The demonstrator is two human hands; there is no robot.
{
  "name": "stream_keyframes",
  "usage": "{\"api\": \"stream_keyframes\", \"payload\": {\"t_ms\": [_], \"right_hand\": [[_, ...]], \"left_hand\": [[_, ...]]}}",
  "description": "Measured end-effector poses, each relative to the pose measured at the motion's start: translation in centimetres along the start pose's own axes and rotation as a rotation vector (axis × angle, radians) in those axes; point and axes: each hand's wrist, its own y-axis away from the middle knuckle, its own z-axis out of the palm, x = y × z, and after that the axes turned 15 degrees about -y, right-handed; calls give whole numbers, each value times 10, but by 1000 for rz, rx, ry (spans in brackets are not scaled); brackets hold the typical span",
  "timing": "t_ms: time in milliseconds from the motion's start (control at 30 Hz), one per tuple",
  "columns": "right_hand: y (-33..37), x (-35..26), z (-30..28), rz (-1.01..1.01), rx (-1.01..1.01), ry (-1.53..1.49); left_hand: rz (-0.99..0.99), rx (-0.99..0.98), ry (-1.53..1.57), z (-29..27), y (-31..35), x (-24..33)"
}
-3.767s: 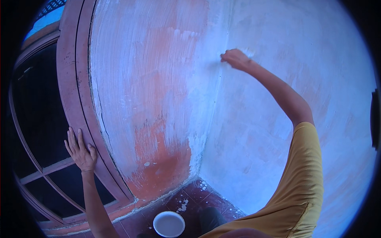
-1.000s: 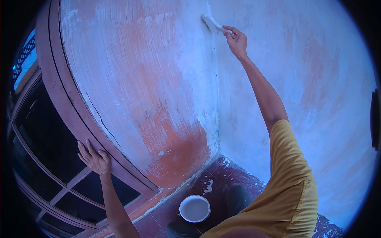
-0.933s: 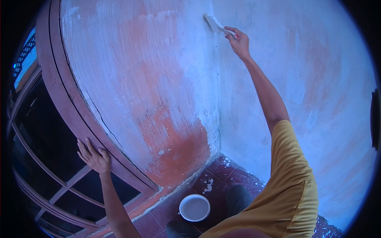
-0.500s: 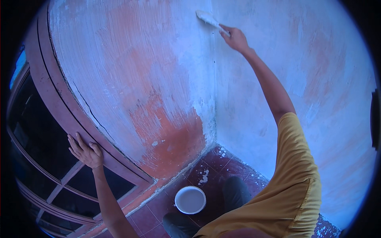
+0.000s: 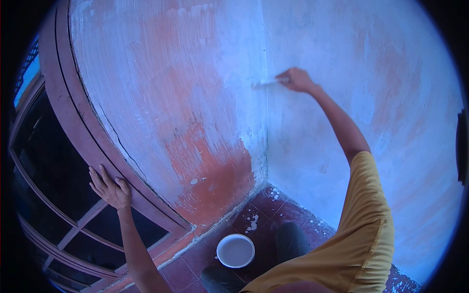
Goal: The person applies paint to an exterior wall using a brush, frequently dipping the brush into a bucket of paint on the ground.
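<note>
My right hand point(image 5: 298, 80) grips the handle of a paintbrush point(image 5: 268, 83), its bristles at the inner corner where two walls meet. The brush is slightly blurred and lies nearly level, bristles to the left. White paint thinly covers the left wall point(image 5: 161, 63), with bare orange-red low down, and most of the right wall point(image 5: 332, 44). My left hand point(image 5: 113, 191) rests with fingers spread on the brownish-pink window frame point(image 5: 90, 132). Between my legs on the floor stands a round white bucket point(image 5: 235, 266) holding pale paint.
Dark glass panes point(image 5: 51, 151) fill the window on the left. Dark red floor tiles point(image 5: 256, 207) carry white paint splatters, mostly near the corner and along the right wall. A thin crack point(image 5: 115, 132) runs beside the window frame.
My right hand has brought the brush down along the corner, turning it from pointing up-left to nearly level. The view has shifted slightly; my left hand stays on the frame.
</note>
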Motion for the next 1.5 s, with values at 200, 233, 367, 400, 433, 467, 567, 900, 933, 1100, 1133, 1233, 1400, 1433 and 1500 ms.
{"api": "stream_keyframes", "payload": {"t_ms": [200, 233, 367, 400, 433, 467, 567, 900, 933, 1100, 1133, 1233, 1400, 1433, 1500], "right_hand": [[-50, -22, -64, -3, 441, 8], [-55, -24, -70, 14, 527, 4], [-76, -48, -63, -104, 805, -167], [-76, -57, -54, -91, 813, -309], [-71, -59, -36, -71, 794, -316], [-65, -58, -16, -96, 807, -349], [-29, -28, 50, 25, 725, -247], [205, -15, 250, 332, 213, -483], [217, -5, 256, 317, 90, -431], [207, 4, 227, 330, -206, -244], [192, -1, 207, 341, -98, -272], [115, -38, 122, 84, 90, -86], [23, -80, 35, -22, 714, -117], [10, -87, 30, -26, 721, -112], [-9, -98, 31, 56, 921, -366]], "left_hand": [[11, -2, -8, -4, 0, -4], [18, -13, -15, -3, 0, -4], [31, -8, 18, 0, 1, 1], [25, 6, 13, 0, 2, -2], [20, 20, 8, -1, 2, -5], [21, 32, 13, 0, 2, -6], [22, 46, 20, 8, 4, 3], [61, 115, 12, 11, 6, 4], [57, 117, 15, 12, 6, 4], [38, 105, 29, 9, 9, 1], [40, 90, 40, 8, 8, 2], [35, 95, 54, 3, 7, -5], [54, 28, 93, -5, 9, -12], [57, 4, 100, -5, 9, -11], [60, 4, 103, -3, 9, -11]]}}
